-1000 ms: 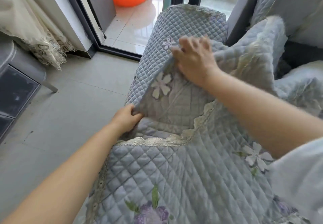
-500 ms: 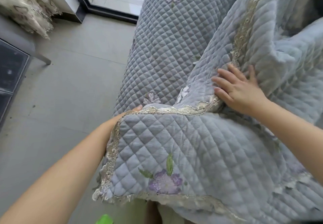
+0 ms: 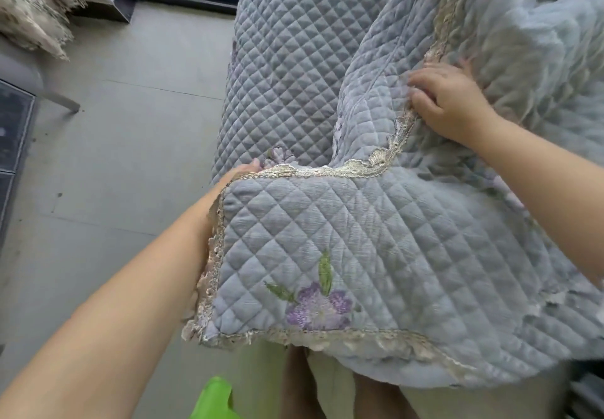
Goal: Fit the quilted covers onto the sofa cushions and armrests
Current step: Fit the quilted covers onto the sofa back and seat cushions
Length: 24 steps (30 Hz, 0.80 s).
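Fingers of your right hand [image 3: 452, 105] curl into the grey-blue quilted lace-trimmed cover [image 3: 376, 239], while your left hand [image 3: 237, 173] sits mostly hidden under its corner, grip unclear.

Two bare hands are showing: the left hand [image 3: 240, 170] at the near corner, mostly tucked under cloth, and the right hand [image 3: 447, 101] farther right. Two quilted covers are lying in view, one quilted cover [image 3: 294, 59] draping the far armrest and a second quilted cover [image 3: 376, 239] spreading across the near right. One purple embroidered flower [image 3: 318, 304] is showing clearly on the near cover; others are too blurred to count. One lace curtain [image 3: 29, 13] is hanging at far left, and one green object [image 3: 214, 399] is sitting at the near edge.
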{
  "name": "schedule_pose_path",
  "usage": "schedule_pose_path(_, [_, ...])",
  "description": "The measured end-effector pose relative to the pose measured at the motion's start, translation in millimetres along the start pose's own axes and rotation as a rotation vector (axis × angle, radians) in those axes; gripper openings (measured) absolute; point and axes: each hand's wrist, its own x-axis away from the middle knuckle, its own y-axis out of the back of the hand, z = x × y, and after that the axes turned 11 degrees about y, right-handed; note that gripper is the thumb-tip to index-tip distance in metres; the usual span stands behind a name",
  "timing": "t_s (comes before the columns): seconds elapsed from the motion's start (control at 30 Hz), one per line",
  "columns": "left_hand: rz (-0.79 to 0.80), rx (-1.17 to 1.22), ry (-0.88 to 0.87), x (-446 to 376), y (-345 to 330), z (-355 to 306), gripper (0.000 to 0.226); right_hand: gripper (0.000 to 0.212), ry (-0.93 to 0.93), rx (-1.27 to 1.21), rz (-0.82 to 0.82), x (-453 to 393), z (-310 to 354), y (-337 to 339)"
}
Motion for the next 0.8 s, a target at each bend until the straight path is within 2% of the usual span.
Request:
schedule_pose_path(0.03, [0.073, 0.004, -0.047, 11.3, -1.0, -4.3, 0.036, 0.078, 0.034, -0.126, -0.007, 13.9, 7.7, 6.2])
schedule_pose_path(0.1, [0.249, 0.091, -0.156, 35.9, 5.9, -7.7, 0.052, 0.080, 0.129, -0.246, 0.110, 46.2, 26.8, 10.5])
schedule_pose_path(0.13, [0.362, 0.150, -0.205, 48.7, 9.1, -8.2, 0.057, 0.077, 0.206, -0.205, 0.171, 61.3, 32.7, 7.7])
schedule_pose_path(0.2, [0.570, 0.142, -0.267, 66.9, 18.2, -6.1, 0.068, 0.062, 0.352, 0.036, 0.142, 83.1, 31.3, -4.1])
schedule_pose_path(0.27, [0.513, -0.038, -0.370, 77.3, 17.6, 1.4, 0.074, 0.050, 0.387, 0.157, 0.030, 95.6, 21.7, -17.3])
schedule_pose_path(0.33, [0.301, -0.116, -0.455, 81.9, 7.2, 4.7, 0.046, 0.033, 0.413, 0.190, -0.106, 96.0, 21.2, -23.4])
schedule_pose_path(0.4, [0.136, -0.107, -0.512, 82.7, -0.5, 5.0, 0.026, 0.020, 0.468, 0.247, -0.165, 85.3, 26.7, -26.5])
schedule_pose_path(0.53, [0.085, -0.159, -0.586, 86.1, -13.8, 0.2, 0.018, 0.015, 0.491, 0.394, -0.215, 86.5, 10.2, -15.9])
schedule_pose_path(0.67, [-0.007, -0.372, -0.682, 93.1, -51.7, -20.0, 0.005, 0.022, 0.333, 0.371, -0.176, 109.3, -16.3, -13.6])
schedule_pose_path(0.8, [-0.043, -0.360, -0.671, 99.5, -60.9, -14.4, 0.010, 0.017, 0.240, 0.394, -0.211, 115.7, -14.5, -33.4])
